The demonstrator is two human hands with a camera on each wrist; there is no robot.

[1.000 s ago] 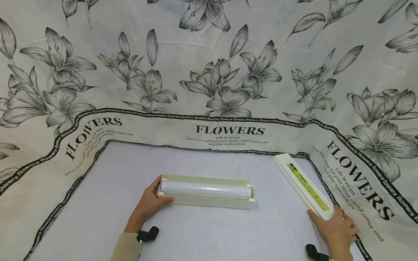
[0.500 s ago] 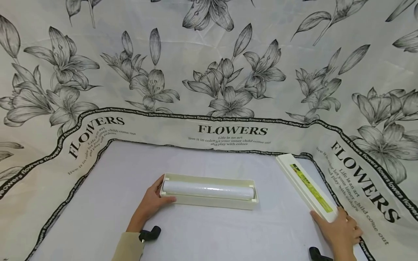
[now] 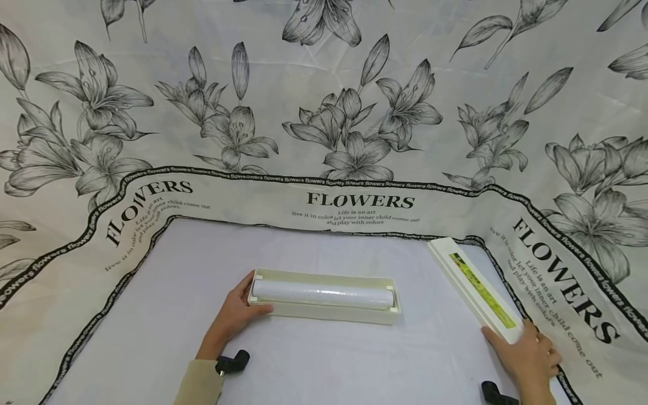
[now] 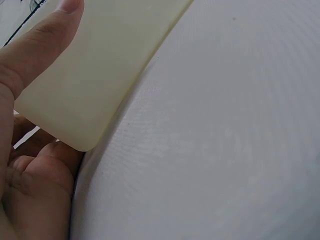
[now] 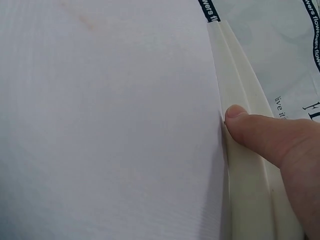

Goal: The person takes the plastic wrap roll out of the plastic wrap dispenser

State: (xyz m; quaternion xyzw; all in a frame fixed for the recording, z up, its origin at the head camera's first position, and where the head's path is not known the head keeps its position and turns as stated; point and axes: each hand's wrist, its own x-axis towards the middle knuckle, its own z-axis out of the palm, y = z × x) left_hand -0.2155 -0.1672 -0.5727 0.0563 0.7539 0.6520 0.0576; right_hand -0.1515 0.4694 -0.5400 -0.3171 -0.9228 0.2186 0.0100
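Observation:
A long cream box [image 3: 324, 316] lies on the white surface in the middle of the head view, with its top off. Inside it rests a shiny roll of clear-looking plastic wrap [image 3: 324, 293]. My left hand [image 3: 237, 312] grips the box's left end, thumb on the front wall and fingers behind, as the left wrist view also shows. Off to the right, a cream lid [image 3: 468, 287] with a yellow-green label lies slantwise. My right hand [image 3: 526, 351] holds its near end. In the right wrist view the thumb [image 5: 250, 125] presses the lid's side edge.
A white cloth [image 3: 314, 360] covers the work surface. A patterned flower cloth [image 3: 354, 112] with a black-edged border rises behind and along both sides. The lid's far end touches this border at the back right.
The head view has shifted slightly, so everything appears a little to the right of before. Both hands, the box and the lid keep their places.

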